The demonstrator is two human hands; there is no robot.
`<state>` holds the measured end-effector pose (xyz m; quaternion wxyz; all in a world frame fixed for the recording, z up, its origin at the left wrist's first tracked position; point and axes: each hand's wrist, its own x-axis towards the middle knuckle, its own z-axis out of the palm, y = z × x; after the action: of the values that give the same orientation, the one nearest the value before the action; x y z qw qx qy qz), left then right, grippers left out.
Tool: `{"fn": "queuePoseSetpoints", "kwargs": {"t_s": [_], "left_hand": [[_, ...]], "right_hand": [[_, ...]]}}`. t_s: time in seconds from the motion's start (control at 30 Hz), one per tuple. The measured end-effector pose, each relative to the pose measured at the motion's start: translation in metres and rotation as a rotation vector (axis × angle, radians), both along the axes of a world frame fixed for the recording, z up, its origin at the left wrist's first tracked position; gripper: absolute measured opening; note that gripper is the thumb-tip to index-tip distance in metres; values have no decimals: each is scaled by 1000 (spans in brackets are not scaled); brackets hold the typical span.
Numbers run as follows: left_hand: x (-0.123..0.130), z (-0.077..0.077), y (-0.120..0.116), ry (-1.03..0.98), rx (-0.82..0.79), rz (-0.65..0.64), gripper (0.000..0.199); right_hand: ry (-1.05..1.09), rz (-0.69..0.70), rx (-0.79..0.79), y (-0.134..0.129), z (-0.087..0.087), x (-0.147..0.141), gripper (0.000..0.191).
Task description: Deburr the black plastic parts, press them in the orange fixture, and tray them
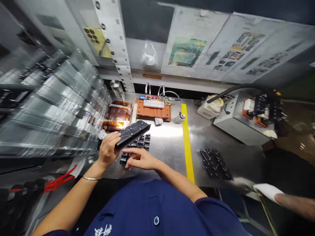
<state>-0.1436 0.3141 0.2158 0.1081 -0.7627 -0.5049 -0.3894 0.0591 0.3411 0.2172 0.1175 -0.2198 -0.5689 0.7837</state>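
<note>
Black molded part point(134, 131), tilted above a metal bench point(167, 157): the left hand point(108, 147) clasps its near end, fingers close together; the right hand point(141, 159) lies just below, fingers loosely parted (contact cannot be told). Probably light, stiff, slightly slick; long edges suit gripping. Printed sheets point(188, 52) hang behind.

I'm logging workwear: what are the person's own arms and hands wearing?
The left hand and right hand are ungloved. A thin, silvery bangle circles the left wrist; the right wrist is bare. The sleeves are short and navy.
</note>
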Motion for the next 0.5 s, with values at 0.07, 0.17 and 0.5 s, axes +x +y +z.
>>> {"fn": "queuePoseSetpoints", "kwargs": {"t_s": [0.07,0.17,0.5], "left_hand": [[-28,43,-4,21,65,141,43],[-86,121,6,4,187,543,55],[-288,195,98,-56,-335,1173,61]], "right_hand": [[-18,-112,-65,7,-12,7,46],[-136,-268,-2,18,-33,18,38],[-377,-409,134,-7,-56,37,38]]}}
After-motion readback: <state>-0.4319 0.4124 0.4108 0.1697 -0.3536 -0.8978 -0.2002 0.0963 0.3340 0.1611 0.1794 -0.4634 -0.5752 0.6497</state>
